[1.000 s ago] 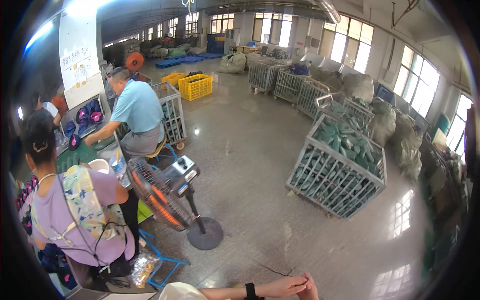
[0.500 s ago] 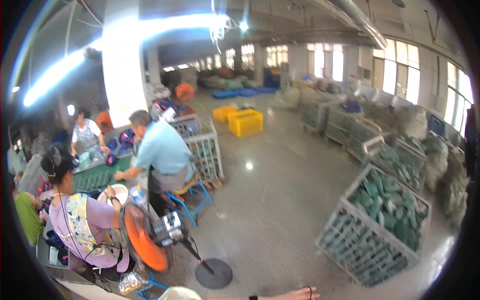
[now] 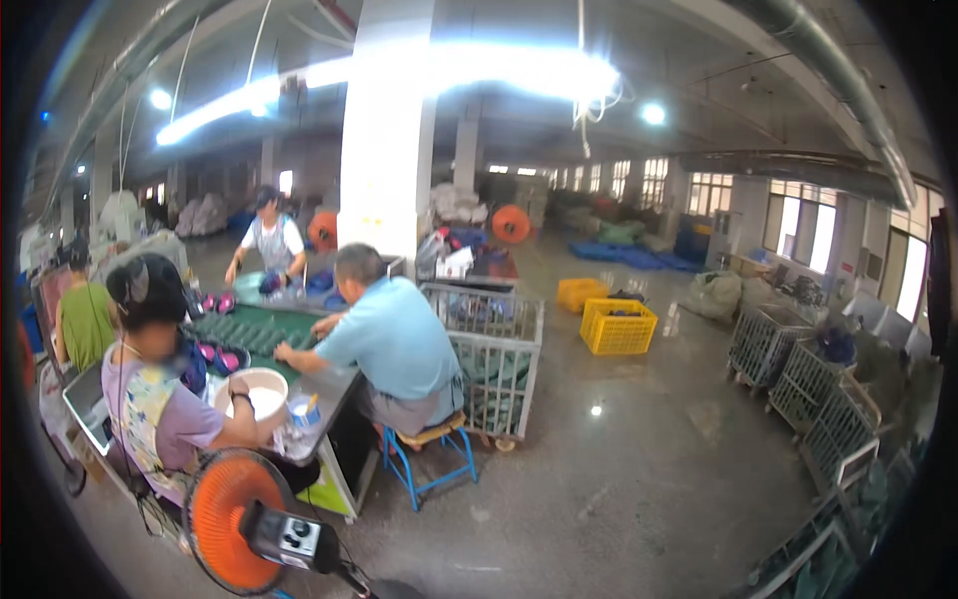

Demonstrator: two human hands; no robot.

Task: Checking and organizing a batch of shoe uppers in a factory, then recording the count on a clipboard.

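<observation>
Neither of my hands shows now. Closest to me stands a floor fan with an orange guard (image 3: 222, 519) and a dark motor housing (image 3: 289, 534). Just beyond it a person in a lilac top (image 3: 190, 424) sits at a long work table with a green surface (image 3: 249, 332). One hand of that person is at a pale round basin (image 3: 264, 394). Beside the basin is a small blue and white tub (image 3: 303, 409). A person in a light blue shirt (image 3: 399, 329) sits on a blue-legged stool (image 3: 429, 464), arms over green pieces in rows on the table.
A metal cage cart (image 3: 494, 379) stands behind the stool. Yellow crates (image 3: 619, 327) sit mid-floor. Cage carts (image 3: 828, 429) line the right, the nearest (image 3: 848, 539) holding green pieces. Two more people (image 3: 271, 245) work at the far left, near a white pillar (image 3: 384, 140).
My view has swung left and up, so the scene sits further right. My right hand, at the bottom edge before, has left the picture. The fan's base is now mostly cut off.
</observation>
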